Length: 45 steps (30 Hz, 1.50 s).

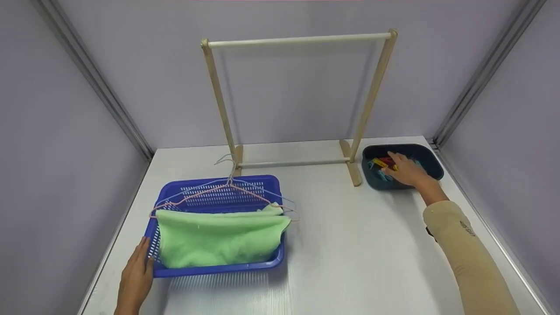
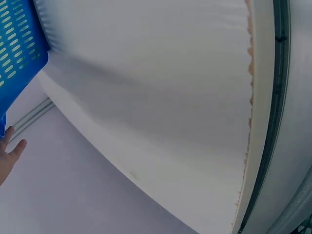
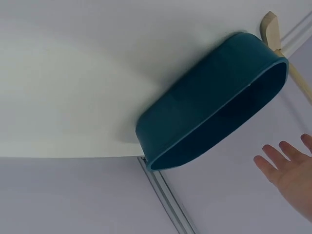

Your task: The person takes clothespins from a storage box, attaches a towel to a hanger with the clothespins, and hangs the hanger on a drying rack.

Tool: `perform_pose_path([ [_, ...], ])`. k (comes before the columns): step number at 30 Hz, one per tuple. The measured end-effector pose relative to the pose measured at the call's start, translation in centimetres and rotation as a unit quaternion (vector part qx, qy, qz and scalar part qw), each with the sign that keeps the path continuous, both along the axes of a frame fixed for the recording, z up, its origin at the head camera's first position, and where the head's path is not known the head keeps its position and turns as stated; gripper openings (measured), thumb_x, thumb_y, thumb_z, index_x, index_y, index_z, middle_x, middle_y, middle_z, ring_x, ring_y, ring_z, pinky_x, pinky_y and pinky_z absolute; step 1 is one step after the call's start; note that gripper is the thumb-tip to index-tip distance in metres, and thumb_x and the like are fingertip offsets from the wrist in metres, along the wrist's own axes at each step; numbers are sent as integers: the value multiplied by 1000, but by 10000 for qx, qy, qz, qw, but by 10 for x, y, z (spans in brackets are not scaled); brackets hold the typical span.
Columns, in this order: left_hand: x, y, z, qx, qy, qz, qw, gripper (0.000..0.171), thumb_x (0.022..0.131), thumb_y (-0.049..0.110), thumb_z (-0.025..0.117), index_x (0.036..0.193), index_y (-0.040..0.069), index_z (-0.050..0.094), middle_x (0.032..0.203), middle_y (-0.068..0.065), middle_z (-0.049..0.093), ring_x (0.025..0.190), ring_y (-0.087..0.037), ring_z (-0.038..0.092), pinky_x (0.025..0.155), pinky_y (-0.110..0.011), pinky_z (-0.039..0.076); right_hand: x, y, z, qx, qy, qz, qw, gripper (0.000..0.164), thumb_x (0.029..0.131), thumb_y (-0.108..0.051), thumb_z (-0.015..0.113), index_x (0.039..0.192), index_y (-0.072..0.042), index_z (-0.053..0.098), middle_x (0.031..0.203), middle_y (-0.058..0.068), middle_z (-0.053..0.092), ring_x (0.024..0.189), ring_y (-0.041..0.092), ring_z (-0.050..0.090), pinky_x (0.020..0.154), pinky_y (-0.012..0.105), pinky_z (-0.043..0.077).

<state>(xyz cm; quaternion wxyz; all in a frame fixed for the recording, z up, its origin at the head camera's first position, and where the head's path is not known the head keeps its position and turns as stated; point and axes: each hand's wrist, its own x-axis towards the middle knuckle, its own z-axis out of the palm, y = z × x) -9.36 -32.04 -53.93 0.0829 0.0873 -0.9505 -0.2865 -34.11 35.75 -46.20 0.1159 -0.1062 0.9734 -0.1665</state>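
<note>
My left hand (image 1: 136, 275) rests its straight fingers against the left rim of the blue plastic basket (image 1: 218, 269); the left wrist view catches only the fingertips beside a basket corner. Across the basket lie two thin clothes hangers (image 1: 205, 191), one pinkish and one bluish. A light green towel (image 1: 223, 240) drapes over the lower bars. On the far right, my right hand (image 1: 409, 171) hovers over a dark teal bin (image 3: 195, 107) with its fingers extended. Inside the bin are several coloured clothespins (image 1: 379, 162), partly covered by the hand. Nothing shows in the right fingers.
A wooden rack (image 1: 369, 100) with a white top rod (image 1: 297, 40) stands at the back, its right foot close to the bin. Pale walls with metal corner strips enclose the white table (image 1: 341, 245) on the left, back and right.
</note>
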Motion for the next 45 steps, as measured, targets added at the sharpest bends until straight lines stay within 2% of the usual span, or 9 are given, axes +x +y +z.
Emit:
perform_pose_path([
  [5, -11, 2, 2, 87, 221, -134, 9996, 47, 100, 15, 36, 142, -2, 23, 145, -23, 21, 130, -44, 18, 99, -59, 17, -5, -1, -9, 14, -189, -87, 9998, 71, 97, -37, 44, 144, 2, 10, 142, 35, 8, 125, 55, 14, 95, 66, 14],
  [14, -27, -3, -2, -56, 371, -319, 9988, 46, 101, 22, 34, 139, -4, 30, 144, -22, 24, 130, -44, 19, 100, -57, 17, -8, -1, -37, 241, -235, -50, 9994, 63, 97, -31, 45, 141, 6, 20, 138, 37, 20, 123, 53, 22, 97, 63, 19],
  [22, -27, -9, -6, -151, -144, -241, 9995, 54, 101, 31, 30, 143, 0, 20, 147, -21, 16, 131, -43, 14, 100, -59, 12, -7, 0, -43, 349, -170, -37, 9992, 45, 99, -18, 37, 138, 3, 32, 137, 37, 23, 123, 52, 25, 96, 62, 22],
  [29, -29, -6, -5, -326, -148, -302, 9989, 58, 100, 33, 32, 144, -2, 16, 147, -22, 15, 130, -46, 15, 97, -63, 14, -5, 3, -44, 351, -105, 82, 9993, 44, 99, -21, 39, 135, 5, 38, 132, 32, 37, 120, 49, 32, 95, 60, 27],
  [36, -29, -5, -6, -288, -472, -207, 9983, 62, 99, 38, 31, 145, 3, 11, 148, -21, 12, 130, -46, 13, 97, -63, 14, 0, 2, -47, 320, -132, 43, 9994, 42, 99, -24, 42, 124, 10, 49, 123, 29, 49, 114, 46, 42, 94, 58, 29],
  [45, -30, -7, -6, -252, -471, -203, 9984, 64, 99, 41, 32, 146, 3, 11, 149, -19, 11, 129, -47, 13, 96, -64, 13, 2, 2, -47, 267, -92, 150, 9995, 35, 98, -19, 46, 118, 8, 56, 117, 26, 55, 110, 43, 47, 93, 56, 33],
])
